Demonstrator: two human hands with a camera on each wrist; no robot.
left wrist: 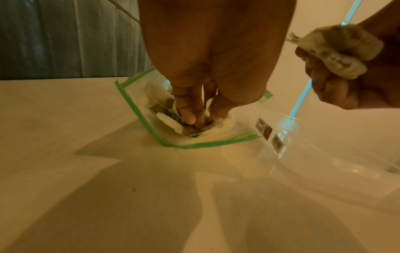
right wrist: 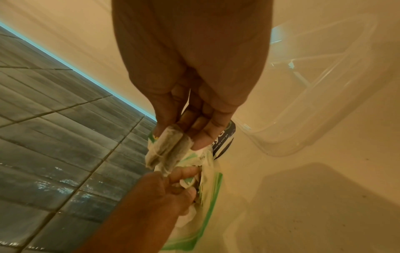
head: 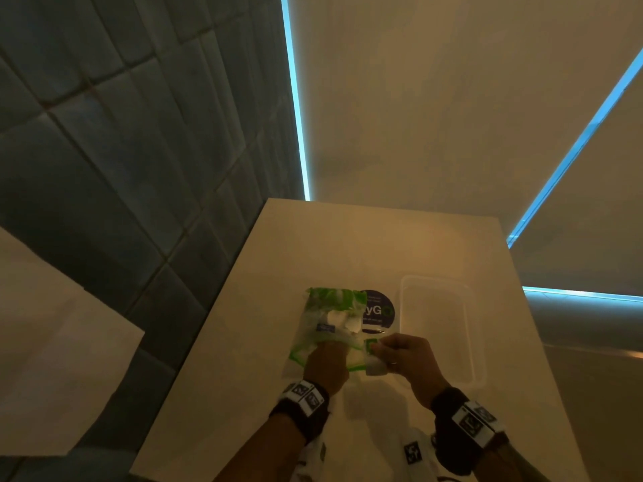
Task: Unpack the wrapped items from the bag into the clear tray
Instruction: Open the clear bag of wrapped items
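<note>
A clear zip bag with green trim lies on the pale table, and several white wrapped items show through it. My left hand is pushed into the bag's mouth. There its fingers and thumb close on a wrapped item among the others. Just right of the bag mouth, my right hand grips a small bundle of wrapped items, lifted off the table. The clear tray stands to the right of both hands, and I see nothing inside it.
A round dark sticker lies on the table between bag and tray. The table's left edge drops to a grey tiled floor. Glowing blue strips line the wall behind.
</note>
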